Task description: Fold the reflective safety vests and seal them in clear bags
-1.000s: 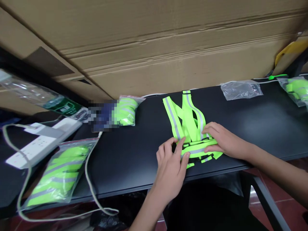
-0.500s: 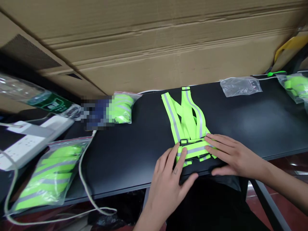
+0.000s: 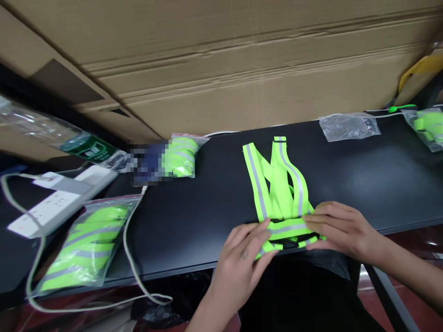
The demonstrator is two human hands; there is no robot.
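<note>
Fluorescent-green webbing of one reflective safety vest (image 3: 282, 184) is laid out flat on a black desk (image 3: 207, 235), near the desk's front edge. Its lower band (image 3: 287, 229), crossed by a grey reflective stripe and backed by black straps (image 3: 294, 240), is touched at both ends. The left hand (image 3: 238, 269) is placed at the band's left end, with its fingers (image 3: 258, 230) slightly spread across the webbing. The right hand (image 3: 341, 230) is placed at the right end, with its fingers (image 3: 323, 216) held close together and laid nearly flat. Whether the band is gripped or only pressed cannot be told, since the undersides of the fingers are hidden. Neither hand is clearly nearer to the band. The vest's long axis is oriented away from the person with a slight tilt, so the shoulder straps are extended beyond the fingertips toward the desk's far side.

Three zip bags of folded green vests are seen: one (image 3: 88, 246) at the near left, one (image 3: 182, 157) at the far left beside a pixelated patch, and one (image 3: 425, 129) at the far right. One crumpled clear bag (image 3: 348, 127) is lying along the far edge. To the left, one white power strip (image 3: 57, 205), a pale cable (image 3: 124, 240) and one clear plastic bottle (image 3: 41, 122) are placed. Behind the desk, a large cardboard box (image 3: 221, 64) is stood.
</note>
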